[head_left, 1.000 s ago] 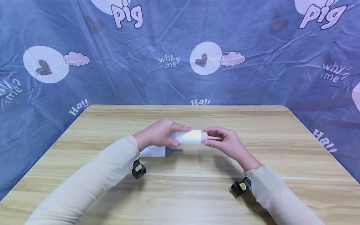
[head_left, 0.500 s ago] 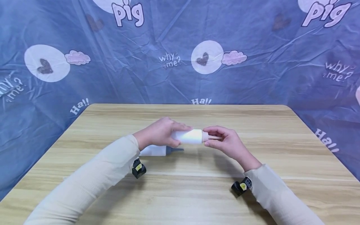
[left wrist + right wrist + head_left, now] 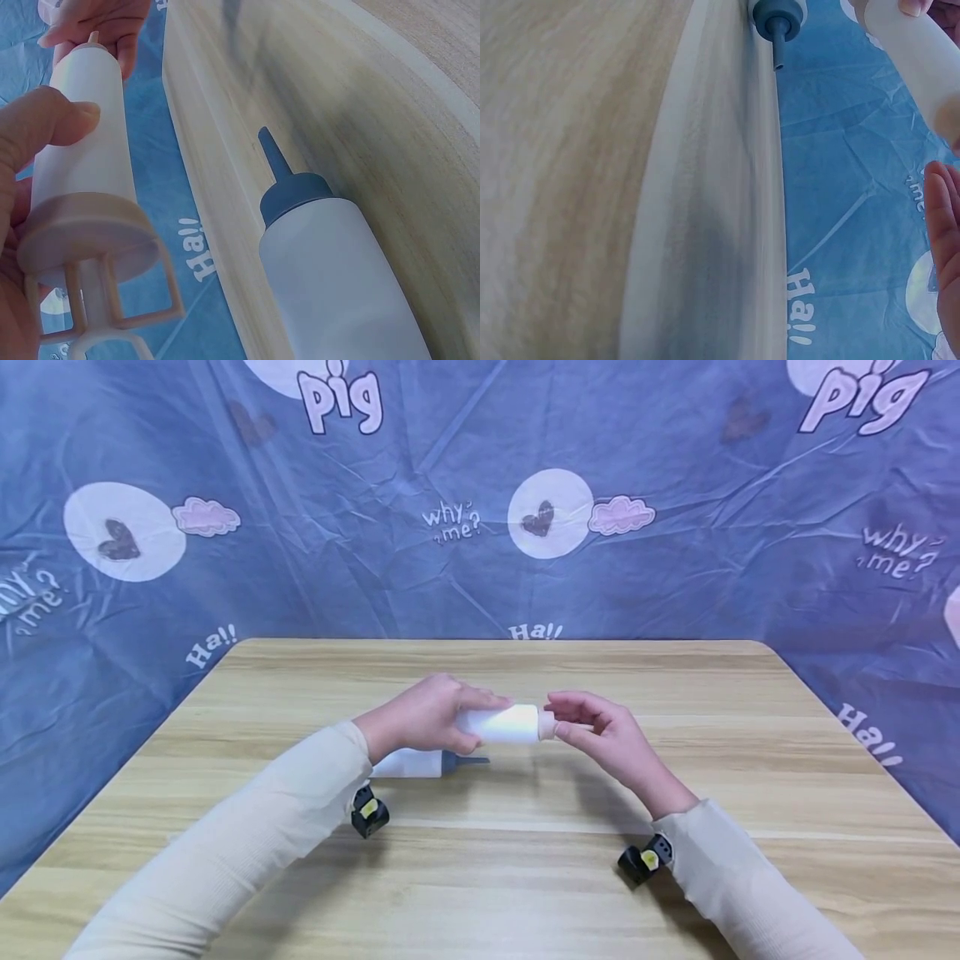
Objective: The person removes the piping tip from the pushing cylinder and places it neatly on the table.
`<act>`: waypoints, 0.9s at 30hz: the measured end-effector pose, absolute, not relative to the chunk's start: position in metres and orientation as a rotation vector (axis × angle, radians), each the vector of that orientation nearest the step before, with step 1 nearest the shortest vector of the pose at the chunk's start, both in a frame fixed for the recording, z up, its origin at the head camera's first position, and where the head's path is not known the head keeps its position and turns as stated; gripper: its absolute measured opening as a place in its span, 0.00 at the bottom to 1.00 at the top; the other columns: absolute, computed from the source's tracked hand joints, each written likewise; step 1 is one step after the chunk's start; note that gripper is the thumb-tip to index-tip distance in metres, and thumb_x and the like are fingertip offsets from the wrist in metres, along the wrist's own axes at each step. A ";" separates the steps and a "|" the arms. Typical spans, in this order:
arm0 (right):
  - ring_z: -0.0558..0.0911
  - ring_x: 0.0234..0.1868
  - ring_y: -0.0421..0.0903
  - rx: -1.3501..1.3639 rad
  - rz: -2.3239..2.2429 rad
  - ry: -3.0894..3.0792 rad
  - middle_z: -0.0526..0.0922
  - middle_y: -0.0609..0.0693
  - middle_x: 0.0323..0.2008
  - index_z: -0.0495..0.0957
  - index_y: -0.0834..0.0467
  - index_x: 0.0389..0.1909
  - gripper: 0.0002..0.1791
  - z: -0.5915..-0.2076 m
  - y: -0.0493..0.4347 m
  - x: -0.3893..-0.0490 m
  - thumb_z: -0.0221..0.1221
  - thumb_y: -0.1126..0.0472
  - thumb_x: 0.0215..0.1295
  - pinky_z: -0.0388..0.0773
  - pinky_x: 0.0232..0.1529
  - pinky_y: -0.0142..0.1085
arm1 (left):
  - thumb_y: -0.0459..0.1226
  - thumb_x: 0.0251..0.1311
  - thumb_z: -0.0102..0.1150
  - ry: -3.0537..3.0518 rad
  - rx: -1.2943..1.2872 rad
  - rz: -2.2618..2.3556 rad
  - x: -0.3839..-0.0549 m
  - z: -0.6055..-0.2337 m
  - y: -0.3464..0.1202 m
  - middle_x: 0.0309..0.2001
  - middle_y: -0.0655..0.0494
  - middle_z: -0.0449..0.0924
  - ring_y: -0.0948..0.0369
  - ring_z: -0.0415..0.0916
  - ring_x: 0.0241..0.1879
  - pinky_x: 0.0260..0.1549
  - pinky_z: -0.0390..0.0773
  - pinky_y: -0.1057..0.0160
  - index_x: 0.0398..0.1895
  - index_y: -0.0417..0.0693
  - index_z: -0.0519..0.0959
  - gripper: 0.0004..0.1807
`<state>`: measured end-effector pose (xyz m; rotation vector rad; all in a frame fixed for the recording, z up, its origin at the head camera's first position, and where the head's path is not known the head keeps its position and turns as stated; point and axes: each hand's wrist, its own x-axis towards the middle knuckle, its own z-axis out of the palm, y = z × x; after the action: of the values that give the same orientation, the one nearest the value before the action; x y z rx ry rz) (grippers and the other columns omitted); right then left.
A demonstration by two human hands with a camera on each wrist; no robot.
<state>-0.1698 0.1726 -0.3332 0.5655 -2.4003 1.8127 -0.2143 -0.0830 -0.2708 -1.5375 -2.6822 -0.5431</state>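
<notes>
My left hand (image 3: 420,714) grips a white squeeze bottle (image 3: 513,725) lying level above the table, its pale pink cap (image 3: 546,725) and thin nozzle pointing right. At the bottle's other end, the left wrist view shows a pinkish round base (image 3: 90,225) with an open frame of loops. Around the nozzle stands my right hand (image 3: 611,735), fingers loosened and spread from the cap, thumb close to it. Straight fingers (image 3: 937,202) of that hand show beside the bottle in the right wrist view. Below my left hand, a second white bottle (image 3: 408,763) with a blue-grey nozzle cap lies on its side.
The wooden table (image 3: 480,868) reaches back to a hanging blue printed cloth (image 3: 390,568). Small black cameras (image 3: 370,811) sit at both wrists.
My right fingers have let go of the pink cap and moved slightly apart, upper fingers lifting. My left hand and both bottles have stayed in place.
</notes>
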 end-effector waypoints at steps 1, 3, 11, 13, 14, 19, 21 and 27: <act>0.81 0.42 0.37 0.557 1.806 -2.408 0.79 0.63 0.48 0.72 0.66 0.55 0.21 -0.333 0.172 -0.170 0.59 0.65 0.60 0.79 0.42 0.32 | 0.36 0.44 0.67 -2.684 -1.537 -0.546 -0.214 -0.271 -0.083 0.53 0.49 0.78 0.58 0.79 0.43 0.38 0.77 0.64 0.57 0.48 0.76 0.30; 0.81 0.42 0.36 0.544 1.792 -2.425 0.80 0.63 0.47 0.72 0.66 0.55 0.21 -0.334 0.171 -0.170 0.59 0.64 0.61 0.79 0.42 0.31 | 0.36 0.44 0.67 -2.682 -1.537 -0.555 -0.213 -0.270 -0.083 0.53 0.49 0.78 0.58 0.79 0.43 0.38 0.77 0.64 0.57 0.48 0.76 0.30; 0.82 0.38 0.36 0.565 1.825 -2.418 0.79 0.68 0.44 0.73 0.70 0.51 0.19 -0.337 0.169 -0.173 0.59 0.67 0.60 0.80 0.41 0.32 | 0.36 0.44 0.66 -2.668 -1.547 -0.537 -0.214 -0.271 -0.083 0.53 0.49 0.78 0.58 0.79 0.43 0.38 0.77 0.65 0.57 0.48 0.76 0.30; 0.82 0.38 0.36 0.570 1.825 -2.416 0.79 0.68 0.44 0.74 0.71 0.50 0.18 -0.337 0.169 -0.173 0.59 0.67 0.60 0.80 0.41 0.32 | 0.36 0.44 0.66 -2.679 -1.542 -0.526 -0.214 -0.271 -0.083 0.53 0.49 0.78 0.57 0.79 0.44 0.39 0.78 0.65 0.57 0.48 0.75 0.30; 0.82 0.38 0.36 0.572 1.820 -2.417 0.79 0.68 0.44 0.74 0.71 0.50 0.18 -0.337 0.169 -0.173 0.59 0.67 0.60 0.80 0.41 0.32 | 0.36 0.44 0.66 -2.683 -1.542 -0.525 -0.214 -0.271 -0.083 0.54 0.49 0.78 0.57 0.79 0.45 0.39 0.78 0.65 0.57 0.48 0.75 0.30; 0.82 0.39 0.34 0.554 1.786 -2.445 0.79 0.67 0.46 0.75 0.70 0.49 0.18 -0.337 0.169 -0.173 0.61 0.66 0.58 0.80 0.40 0.31 | 0.36 0.44 0.67 -2.684 -1.547 -0.532 -0.214 -0.272 -0.083 0.54 0.49 0.77 0.56 0.79 0.46 0.40 0.78 0.64 0.56 0.47 0.76 0.30; 0.82 0.39 0.34 0.548 1.778 -2.452 0.79 0.66 0.46 0.75 0.69 0.49 0.19 -0.337 0.169 -0.173 0.61 0.66 0.58 0.79 0.40 0.31 | 0.36 0.44 0.67 -2.680 -1.553 -0.539 -0.214 -0.272 -0.083 0.54 0.50 0.77 0.56 0.79 0.46 0.39 0.78 0.64 0.56 0.47 0.76 0.30; 0.82 0.39 0.34 0.566 1.803 -2.439 0.79 0.67 0.46 0.75 0.70 0.49 0.20 -0.337 0.169 -0.173 0.63 0.67 0.56 0.80 0.41 0.31 | 0.36 0.44 0.67 -2.669 -1.564 -0.538 -0.215 -0.274 -0.084 0.54 0.49 0.77 0.56 0.79 0.46 0.39 0.78 0.65 0.55 0.46 0.76 0.29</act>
<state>-0.1730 0.1689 -0.3374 0.5662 -2.4389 1.8026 -0.2151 -0.0835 -0.2735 -1.5644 -2.6694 -0.5375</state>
